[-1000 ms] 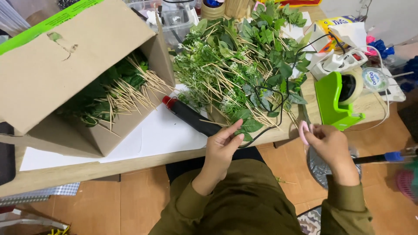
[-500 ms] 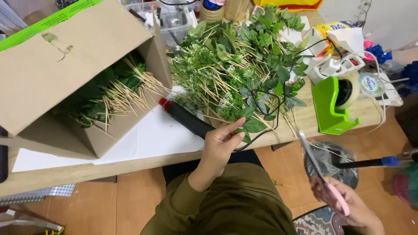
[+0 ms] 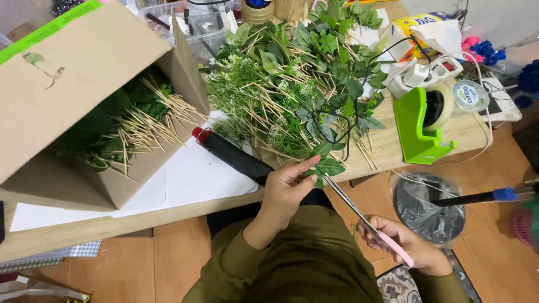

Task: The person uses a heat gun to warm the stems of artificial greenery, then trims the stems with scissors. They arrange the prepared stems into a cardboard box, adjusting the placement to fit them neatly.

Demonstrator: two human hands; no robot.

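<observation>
My left hand (image 3: 284, 186) pinches a small sprig of artificial green leaves (image 3: 327, 164) at the front edge of the wooden table (image 3: 67, 231). My right hand (image 3: 407, 247), lower and off the table over my lap, grips pink-handled scissors (image 3: 365, 220) whose long blades point up-left to the sprig's stem. A black glue gun with a red tip (image 3: 233, 156) lies on white paper (image 3: 185, 179) just left of my left hand. A big pile of leaf sprigs on wooden sticks (image 3: 297, 84) covers the table behind it.
An open cardboard box (image 3: 62, 73) on its side at left holds more sprigs on sticks. A green tape dispenser (image 3: 424, 126), a white power strip (image 3: 429, 76) and cables sit at right. A bin lined with plastic (image 3: 426, 205) stands on the floor at right.
My right hand dropped from the table edge to my lap and now holds the scissors, blades raised to the sprig. My left hand stays on the leaves.
</observation>
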